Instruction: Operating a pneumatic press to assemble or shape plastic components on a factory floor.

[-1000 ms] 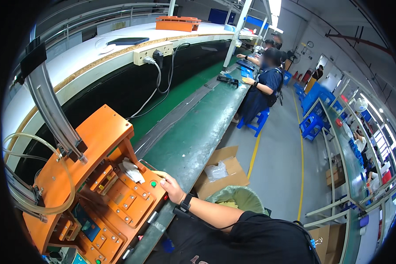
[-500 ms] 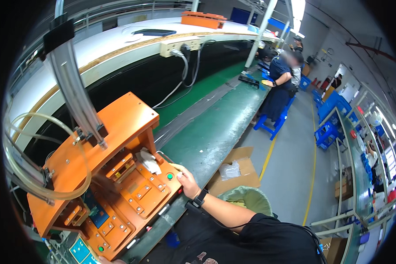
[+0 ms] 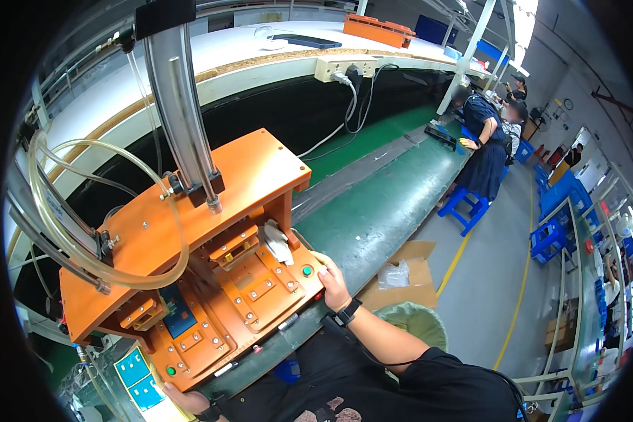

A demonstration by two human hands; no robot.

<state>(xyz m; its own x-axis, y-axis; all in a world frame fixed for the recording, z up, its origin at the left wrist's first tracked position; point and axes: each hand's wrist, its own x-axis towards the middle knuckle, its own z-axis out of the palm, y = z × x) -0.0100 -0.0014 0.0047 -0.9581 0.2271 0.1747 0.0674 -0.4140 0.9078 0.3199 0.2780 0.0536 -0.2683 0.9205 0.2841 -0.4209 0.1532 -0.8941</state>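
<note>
a long green desk [image 3: 394, 204] runs to the far right, where seated workers [image 3: 487, 137] bend over it. on its near left end stands an orange press [image 3: 190, 253] with an upright cylinder [image 3: 183, 112] and clear hoses [image 3: 70, 211]. the right hand [image 3: 333, 281], wearing a black wristband, rests fingers curled on the press's right edge, just beside a green button [image 3: 307, 270]. the left hand [image 3: 183, 399] grips the near left corner, close to a second green button [image 3: 171, 371]. a small white part [image 3: 278, 243] lies in the press.
</note>
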